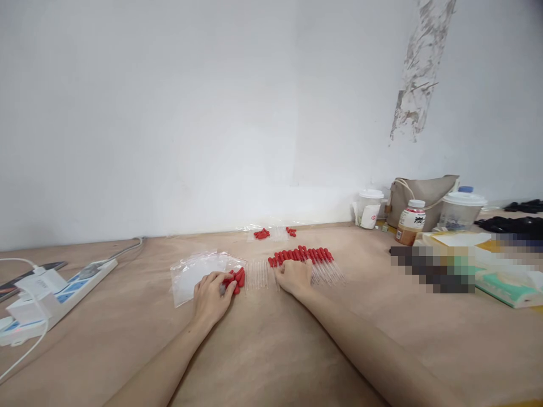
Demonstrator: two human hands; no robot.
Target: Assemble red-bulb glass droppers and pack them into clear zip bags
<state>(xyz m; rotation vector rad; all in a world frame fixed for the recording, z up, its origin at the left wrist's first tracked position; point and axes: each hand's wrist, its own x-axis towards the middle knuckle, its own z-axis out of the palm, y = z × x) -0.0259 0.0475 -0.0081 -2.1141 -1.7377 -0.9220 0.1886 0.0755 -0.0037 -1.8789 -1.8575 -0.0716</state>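
Note:
My left hand (212, 295) is curled at a small pile of red rubber bulbs (240, 278), its thumb and fingers closing around some of them. Beneath and behind it lies a clear zip bag (197, 277). To the right of the pile, thin clear glass tubes (257, 275) without bulbs lie side by side. My right hand (296, 276) rests over the left part of a row of red-bulbed droppers (320, 255), fingers curled and closed around a dropper at its left end. The hand hides the lower tubes of several droppers.
Against the wall lies clear plastic with more red bulbs (262, 233). A white power strip (70, 291) with chargers and cables is at left. At right stand a lidded cup (370, 209), a bottle (410, 223), a grey bag (428, 192) and a green-white packet (509, 285).

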